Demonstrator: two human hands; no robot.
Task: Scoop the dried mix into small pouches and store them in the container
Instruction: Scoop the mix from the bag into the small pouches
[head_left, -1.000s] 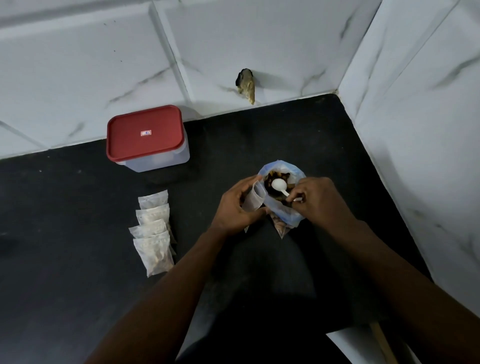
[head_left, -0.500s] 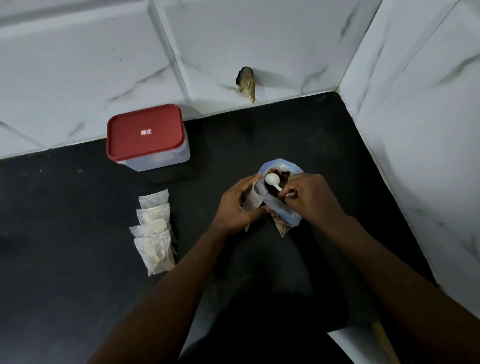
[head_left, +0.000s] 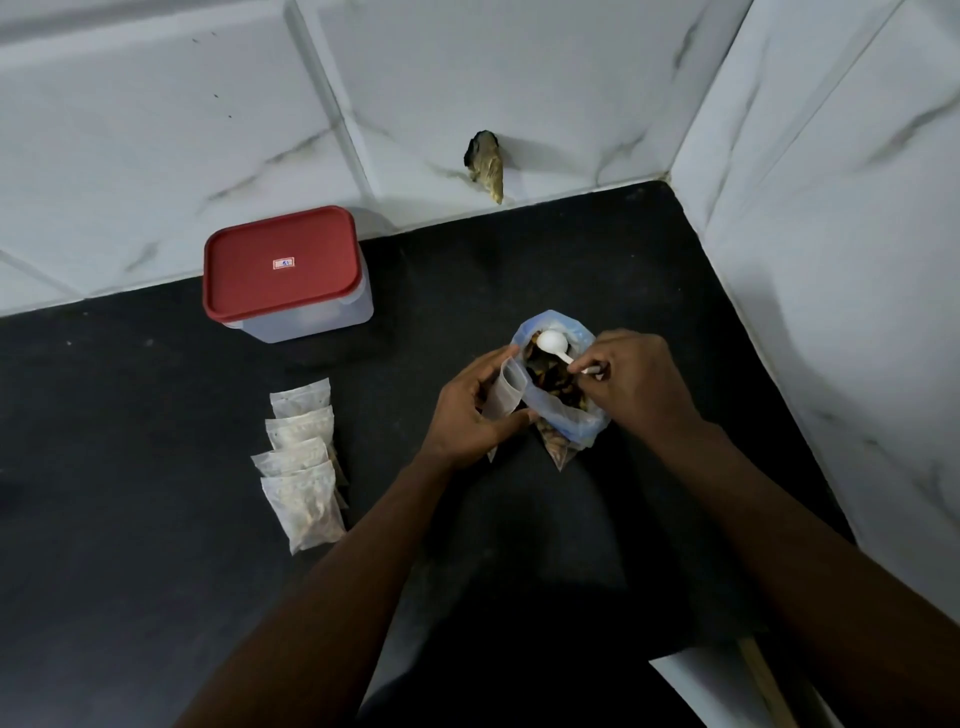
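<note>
Now: you have both hands at the blue-tinted bag (head_left: 571, 423), which stands open-mouthed on the dark surface (head_left: 130, 467).
Dried mix (head_left: 550, 382): dark brown pieces inside the bag, showing through its open mouth.
Right hand (head_left: 631, 379): it sits at the bag's right side, fingers curled, pinching the handle of the white spoon (head_left: 553, 344).
Spoon: the bowl is up over the far edge of the bag's mouth, and the handle runs back to your fingertips. The bowl shows plain white.
Left hand (head_left: 467, 410): it is tight against the bag's left side, fingers and thumb wrapped round the small pouch (head_left: 506, 392).
Small pouch: clear and upright, mouth open, touching the bag's left wall.
Filled pouches (head_left: 304, 467): an overlapping row lying flat, well to the left of the bag.
Container (head_left: 311, 317): beyond the bag and off to its left, against the tiled wall, with its red lid (head_left: 280, 262) on.
Brownish lump (head_left: 488, 163): on the wall straight beyond the bag; you can't tell what it is from here.
</note>
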